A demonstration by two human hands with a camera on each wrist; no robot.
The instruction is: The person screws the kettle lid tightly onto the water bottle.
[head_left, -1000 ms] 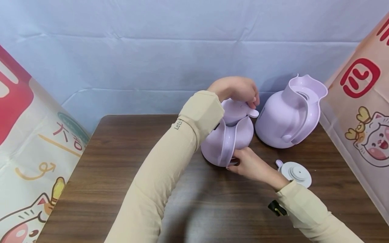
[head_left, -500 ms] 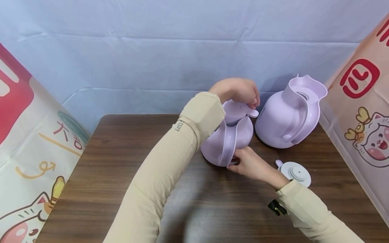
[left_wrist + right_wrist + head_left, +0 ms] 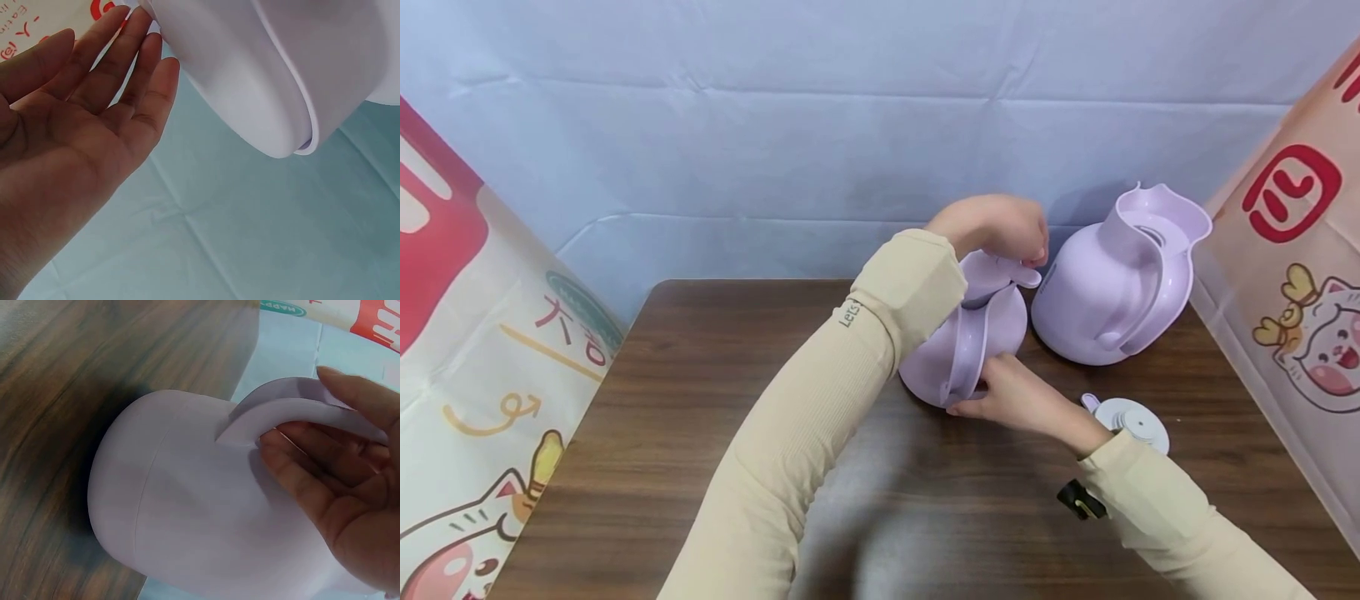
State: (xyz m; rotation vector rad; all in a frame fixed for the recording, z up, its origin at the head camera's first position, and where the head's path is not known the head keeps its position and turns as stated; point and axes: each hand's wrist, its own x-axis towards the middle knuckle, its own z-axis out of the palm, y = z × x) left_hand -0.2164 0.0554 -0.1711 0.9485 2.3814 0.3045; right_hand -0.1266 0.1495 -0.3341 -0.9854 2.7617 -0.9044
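A pale purple thermal jug (image 3: 932, 360) stands upright on the table, its handle toward me. On its mouth sits a matching lid (image 3: 988, 272) with a tab pointing right. My left hand (image 3: 1011, 227) reaches over the far side of the jug. In the left wrist view its fingers (image 3: 103, 84) are nearly straight, the tips touching the pale top part; the thumb is apart. My right hand (image 3: 1011, 396) holds the handle (image 3: 290, 412), with fingers inside the loop and the thumb outside, as the right wrist view shows.
A second purple jug (image 3: 1090, 292), without a lid, stands close by on the right. Before it lies another lid (image 3: 1131, 423), white underside up, beside my right wrist. A pale blue cloth (image 3: 737, 150) hangs behind the table (image 3: 737, 367); printed sheets flank both sides.
My left hand has turned slightly and shifted a little right over the lid. My right thumb has moved slightly left at the handle's lower end. Both jugs stay in place.
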